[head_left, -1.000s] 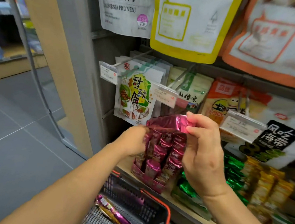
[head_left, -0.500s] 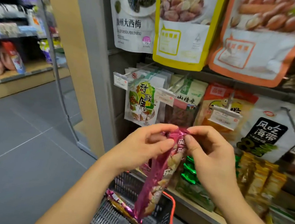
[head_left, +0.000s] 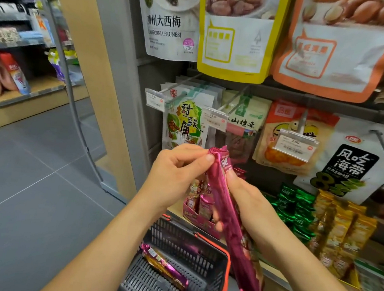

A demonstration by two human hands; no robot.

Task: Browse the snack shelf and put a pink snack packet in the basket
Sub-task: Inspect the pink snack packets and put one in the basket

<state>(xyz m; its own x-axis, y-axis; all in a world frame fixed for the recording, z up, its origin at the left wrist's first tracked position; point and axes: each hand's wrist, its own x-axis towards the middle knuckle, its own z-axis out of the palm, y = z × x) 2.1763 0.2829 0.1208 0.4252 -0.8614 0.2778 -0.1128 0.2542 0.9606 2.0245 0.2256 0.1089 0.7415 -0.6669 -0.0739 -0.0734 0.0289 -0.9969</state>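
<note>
Long glossy pink packet (head_left: 242, 266): my left hand (head_left: 172, 179) pinches its top, my right hand (head_left: 247, 199) grips mid-length, above the basket's (head_left: 183, 237) right rim.

packet (head_left: 232, 224) above basket (head_left: 198, 249)

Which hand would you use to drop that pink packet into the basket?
Right, probably. The right hand grips the pink packet round its middle, while the left hand only pinches its top end. The basket sits just below, near the packet's lower end, so lowering it there looks easy.
</note>
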